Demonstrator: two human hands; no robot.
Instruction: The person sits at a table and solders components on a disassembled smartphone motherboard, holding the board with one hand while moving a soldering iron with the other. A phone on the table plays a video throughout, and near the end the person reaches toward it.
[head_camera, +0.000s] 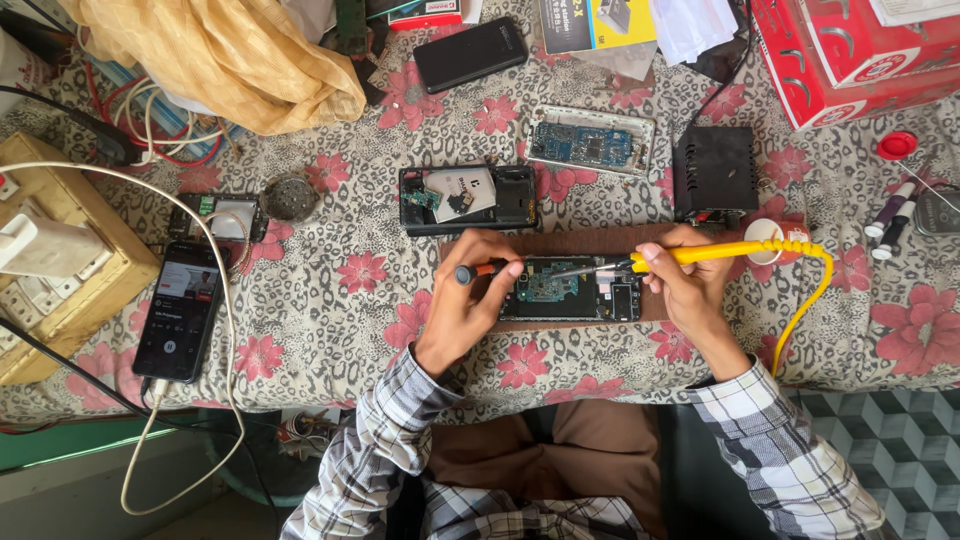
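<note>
1. Since the work sits mid-table, read it left to right: a wooden power strip (55, 270) with a white charger plugged in at the far left edge, then a lit phone (180, 310) on a white cable (215, 300), well apart from the job.
2. Left hand (470, 300) is closed around a small tool (478, 271) with a black cap and red collar; its metal tip reaches right over the opened phone (570, 290). Looks like tweezers or a fine driver, can't tell which.
3. Opened phone lies flat on a brown board (570, 243) on the floral-cloth table (330, 210), right between both hands, blue circuit board exposed.
4. Right hand (690, 285) is gripped on a yellow soldering iron (730, 250), tip angled left and down onto the phone's upper right area; its yellow cord (805, 300) loops off the table edge.
5. To do it well, judging from this: keep both wrists planted on the board, keep the left tool steady at the joint, touch the iron briefly, don't drag across nearby parts.
6. Risk: the cord tugging the iron; give it slack.
7. Behind: another opened phone shell (468, 198), a bare blue board in a tray (590, 142), a black box (713, 172), a red carton (850, 50) far right.
</note>
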